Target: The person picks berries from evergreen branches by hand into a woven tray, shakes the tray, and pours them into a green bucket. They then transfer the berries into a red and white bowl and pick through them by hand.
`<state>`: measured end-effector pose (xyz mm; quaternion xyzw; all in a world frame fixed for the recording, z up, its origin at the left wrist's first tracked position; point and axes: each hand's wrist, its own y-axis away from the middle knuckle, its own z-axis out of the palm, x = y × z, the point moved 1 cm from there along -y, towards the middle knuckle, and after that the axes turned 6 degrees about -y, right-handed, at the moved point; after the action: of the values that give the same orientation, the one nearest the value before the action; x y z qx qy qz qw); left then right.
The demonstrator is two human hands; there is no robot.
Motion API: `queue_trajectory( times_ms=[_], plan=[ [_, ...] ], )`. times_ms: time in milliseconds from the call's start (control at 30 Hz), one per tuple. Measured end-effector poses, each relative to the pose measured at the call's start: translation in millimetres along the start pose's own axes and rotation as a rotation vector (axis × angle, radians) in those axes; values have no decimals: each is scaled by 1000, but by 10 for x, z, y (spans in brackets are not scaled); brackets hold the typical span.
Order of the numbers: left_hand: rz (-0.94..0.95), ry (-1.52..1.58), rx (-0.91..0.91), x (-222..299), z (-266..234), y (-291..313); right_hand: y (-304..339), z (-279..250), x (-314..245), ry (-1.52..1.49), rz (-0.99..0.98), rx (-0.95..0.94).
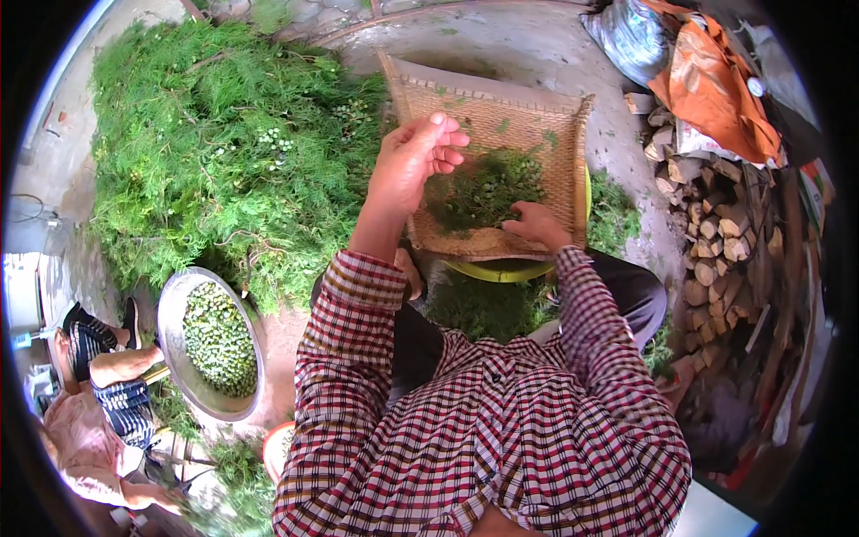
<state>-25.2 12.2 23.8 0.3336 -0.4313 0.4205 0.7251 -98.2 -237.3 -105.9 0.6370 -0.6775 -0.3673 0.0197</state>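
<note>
A woven basket tray (501,107) lies tilted in front of me, on or over a yellow-green tub (503,271). Inside it is a heap of green conifer sprigs and small round cones (497,183). Above the tray's left side I hold up my left hand (416,161), its fingers curled in and the thumb against them; whatever is in them, if anything, cannot be made out. My right hand (539,225) reaches down to the heap's near right edge, fingers bent together at the sprigs. Its fingertips are partly hidden.
Cut conifer branches (233,152) form a big pile on the left. Nearer, a metal basin (170,358) holds many green cones. Another person (98,430) sits at the lower left. Split firewood (716,233) is stacked at right, below an orange sack (716,85).
</note>
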Motion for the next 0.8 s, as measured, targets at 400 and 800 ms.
queue_trajectory(
  times_ms=[400, 800],
  plan=[
    [52, -48, 69, 109, -132, 135, -731, 191, 107, 48, -64, 342],
    [34, -29, 91, 157, -195, 157, -1190, -196, 66, 174, 285, 448]
  ],
)
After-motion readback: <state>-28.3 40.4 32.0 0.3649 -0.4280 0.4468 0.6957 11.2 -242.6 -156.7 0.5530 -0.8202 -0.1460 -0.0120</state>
